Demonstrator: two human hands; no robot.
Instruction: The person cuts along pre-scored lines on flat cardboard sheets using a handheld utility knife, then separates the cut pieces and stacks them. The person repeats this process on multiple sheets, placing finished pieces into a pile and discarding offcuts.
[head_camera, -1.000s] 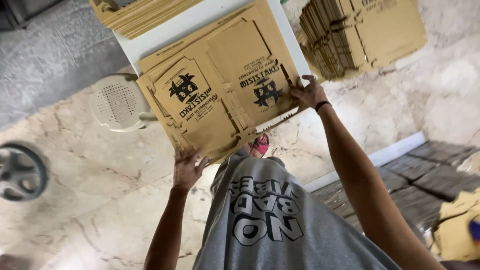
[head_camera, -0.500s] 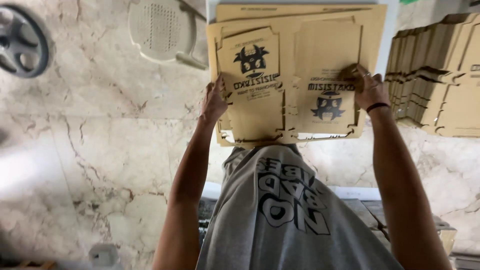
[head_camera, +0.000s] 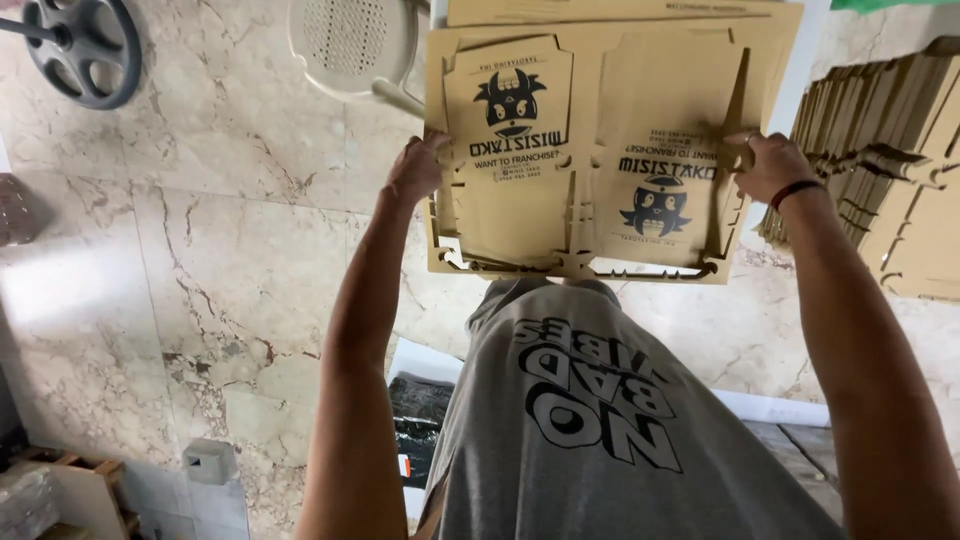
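Shifted since half a second ago: flat brown die-cut cardboard sheet (head_camera: 600, 150) with black printed figures, now squarer to the view, both hands spread a little wider on it. Left hand (head_camera: 418, 170): closed on the sheet's left edge. Right hand (head_camera: 768, 165), dark wristband: closed on the right edge. Sheet held flat, far of the grey printed shirt (head_camera: 590, 420). Right: stack of like brown cardboard blanks (head_camera: 890, 170). Far left: white perforated plastic chair (head_camera: 350, 45); grey spoked wheel (head_camera: 85, 45). Below: beige marble floor (head_camera: 200, 280).

White plastic chair (head_camera: 352, 42), perhaps a wheel (head_camera: 82, 48)
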